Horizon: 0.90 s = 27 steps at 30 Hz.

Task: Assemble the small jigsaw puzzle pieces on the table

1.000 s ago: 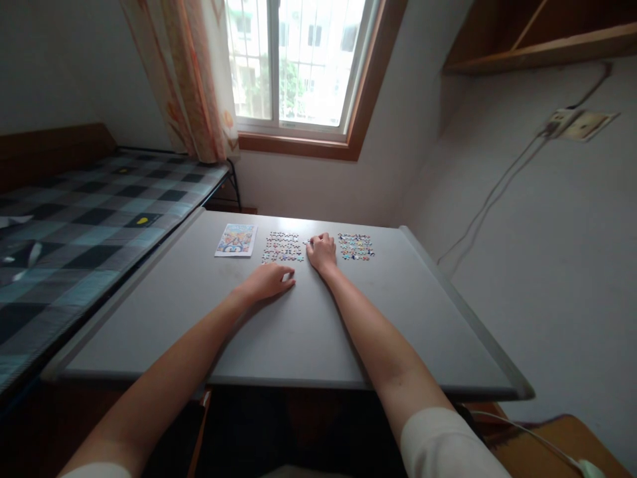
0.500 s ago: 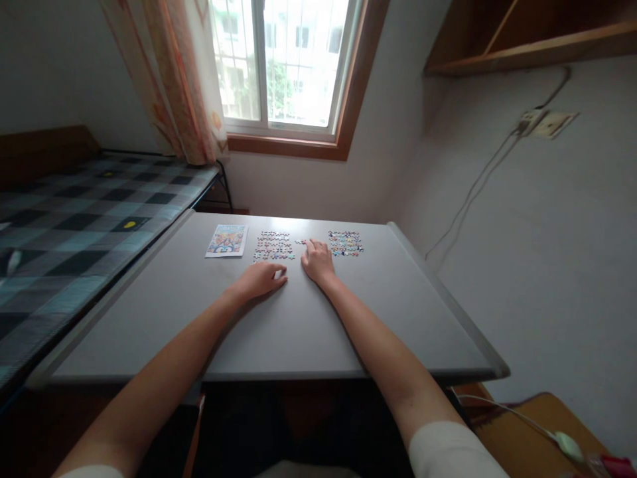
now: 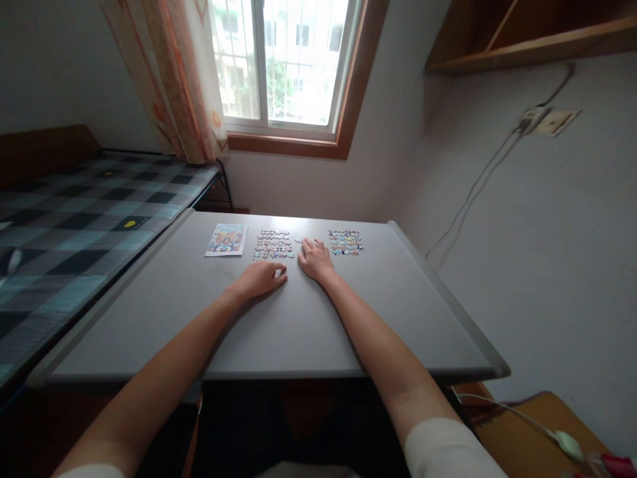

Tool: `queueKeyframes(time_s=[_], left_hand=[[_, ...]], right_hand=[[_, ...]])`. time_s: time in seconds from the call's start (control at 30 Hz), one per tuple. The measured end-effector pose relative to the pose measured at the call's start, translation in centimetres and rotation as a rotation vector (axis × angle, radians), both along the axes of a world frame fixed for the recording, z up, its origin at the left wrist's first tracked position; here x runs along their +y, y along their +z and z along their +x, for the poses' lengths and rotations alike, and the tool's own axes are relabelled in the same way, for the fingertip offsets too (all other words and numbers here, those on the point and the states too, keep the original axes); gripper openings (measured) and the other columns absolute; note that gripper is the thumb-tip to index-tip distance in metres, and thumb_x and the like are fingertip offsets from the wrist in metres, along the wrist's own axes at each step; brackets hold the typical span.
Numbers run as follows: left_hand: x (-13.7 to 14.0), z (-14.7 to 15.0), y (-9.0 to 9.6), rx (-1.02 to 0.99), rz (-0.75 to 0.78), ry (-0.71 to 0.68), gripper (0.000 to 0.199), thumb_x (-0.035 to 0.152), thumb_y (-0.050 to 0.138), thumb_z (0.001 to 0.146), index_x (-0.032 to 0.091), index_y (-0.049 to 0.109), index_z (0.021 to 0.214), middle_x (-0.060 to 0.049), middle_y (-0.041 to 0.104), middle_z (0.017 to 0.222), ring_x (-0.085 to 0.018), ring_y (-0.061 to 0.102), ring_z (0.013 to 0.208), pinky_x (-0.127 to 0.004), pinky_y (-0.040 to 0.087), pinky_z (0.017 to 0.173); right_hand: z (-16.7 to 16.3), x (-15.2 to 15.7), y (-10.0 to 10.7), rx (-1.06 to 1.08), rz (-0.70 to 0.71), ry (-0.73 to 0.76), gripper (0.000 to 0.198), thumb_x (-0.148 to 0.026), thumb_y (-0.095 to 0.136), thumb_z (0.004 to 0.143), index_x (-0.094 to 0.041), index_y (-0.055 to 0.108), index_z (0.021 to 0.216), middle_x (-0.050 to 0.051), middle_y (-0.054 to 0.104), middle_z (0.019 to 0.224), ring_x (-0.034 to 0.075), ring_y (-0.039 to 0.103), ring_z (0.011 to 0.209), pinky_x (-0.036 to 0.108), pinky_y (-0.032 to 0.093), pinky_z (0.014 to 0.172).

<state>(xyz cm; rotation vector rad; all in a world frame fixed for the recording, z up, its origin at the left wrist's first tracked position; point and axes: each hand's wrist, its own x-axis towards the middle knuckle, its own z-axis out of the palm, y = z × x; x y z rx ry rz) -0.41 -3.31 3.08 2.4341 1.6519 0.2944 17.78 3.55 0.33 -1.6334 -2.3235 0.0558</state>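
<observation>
My left hand (image 3: 263, 277) rests on the grey table just below the left group of jigsaw puzzle pieces (image 3: 273, 244). A gap shows between its thumb and forefinger, and nothing is in it. Between the two groups, my right hand (image 3: 316, 259) lies palm down with its fingers stretched forward and a little apart. Its fingertips reach a few small puzzle pieces (image 3: 298, 241), which they partly cover. What lies under the palm is hidden. The right group of puzzle pieces (image 3: 346, 243) is laid out in rows just beyond my right hand.
A colourful picture sheet (image 3: 227, 239) lies left of the pieces on the table (image 3: 293, 332). A bed with a checked mattress (image 3: 99, 212) stands along the left side. The window (image 3: 293, 73) is ahead, and cables (image 3: 468, 199) hang on the right wall.
My right hand has shifted slightly left, its fingers a bit more spread, and covers more of the small pieces between the groups. My left hand has stayed in place.
</observation>
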Motion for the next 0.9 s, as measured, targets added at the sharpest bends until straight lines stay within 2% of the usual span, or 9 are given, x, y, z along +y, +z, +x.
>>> queueKeyframes(time_s=[0.17, 0.27, 0.37, 0.6, 0.77, 0.9], left_hand=[[0.0, 0.1, 0.2, 0.001, -0.009, -0.003, 0.038, 0.044, 0.047, 0.084, 0.023, 0.067, 0.108, -0.002, 0.067, 0.072, -0.015, 0.058, 0.063, -0.023, 0.035, 0.058], [-0.1, 0.1, 0.2, 0.006, -0.009, -0.008, 0.037, 0.045, 0.046, 0.084, 0.024, 0.067, 0.107, -0.002, 0.067, 0.072, -0.015, 0.058, 0.064, -0.023, 0.035, 0.057], [-0.1, 0.1, 0.3, 0.013, -0.004, -0.012, 0.038, 0.046, 0.046, 0.084, 0.024, 0.067, 0.105, -0.002, 0.067, 0.071, -0.015, 0.058, 0.063, -0.023, 0.035, 0.057], [-0.3, 0.2, 0.5, 0.017, -0.010, 0.001, 0.038, 0.046, 0.045, 0.084, 0.024, 0.067, 0.106, -0.002, 0.067, 0.072, -0.015, 0.058, 0.063, -0.023, 0.036, 0.058], [-0.2, 0.3, 0.0, 0.015, 0.002, -0.001, 0.039, 0.047, 0.044, 0.085, 0.024, 0.067, 0.108, -0.002, 0.067, 0.071, -0.016, 0.059, 0.065, -0.024, 0.037, 0.060], [-0.2, 0.6, -0.5, -0.017, 0.024, -0.030, 0.041, 0.045, 0.043, 0.086, 0.025, 0.066, 0.112, -0.002, 0.067, 0.071, -0.015, 0.060, 0.066, -0.024, 0.039, 0.062]], right_hand=[[-0.1, 0.2, 0.1, -0.002, 0.011, -0.086, 0.058, -0.043, 0.036, 0.089, -0.014, 0.037, 0.140, 0.010, 0.034, 0.146, 0.031, 0.024, 0.131, 0.045, 0.026, 0.104], [-0.1, 0.4, 0.2, -0.024, 0.023, 0.007, 0.055, -0.044, 0.035, 0.089, -0.020, 0.040, 0.139, 0.005, 0.033, 0.148, 0.031, 0.021, 0.133, 0.047, 0.026, 0.104], [0.0, 0.5, 0.4, -0.030, 0.016, 0.083, 0.051, -0.041, 0.033, 0.091, -0.020, 0.044, 0.136, 0.004, 0.039, 0.144, 0.031, 0.023, 0.131, 0.047, 0.026, 0.103], [0.4, -0.6, 0.0, 0.070, 0.117, 0.034, 0.035, -0.030, 0.041, 0.089, -0.019, 0.059, 0.118, 0.008, 0.059, 0.124, 0.027, 0.036, 0.118, 0.042, 0.030, 0.095], [0.6, -2.0, 0.1, 0.064, 0.130, 0.021, 0.028, -0.027, 0.041, 0.091, -0.018, 0.067, 0.098, 0.009, 0.064, 0.109, 0.024, 0.043, 0.107, 0.039, 0.029, 0.092], [0.7, -2.7, 0.3, 0.059, 0.122, -0.025, 0.027, -0.029, 0.043, 0.091, -0.019, 0.066, 0.102, 0.010, 0.063, 0.103, 0.024, 0.046, 0.102, 0.039, 0.028, 0.090]])
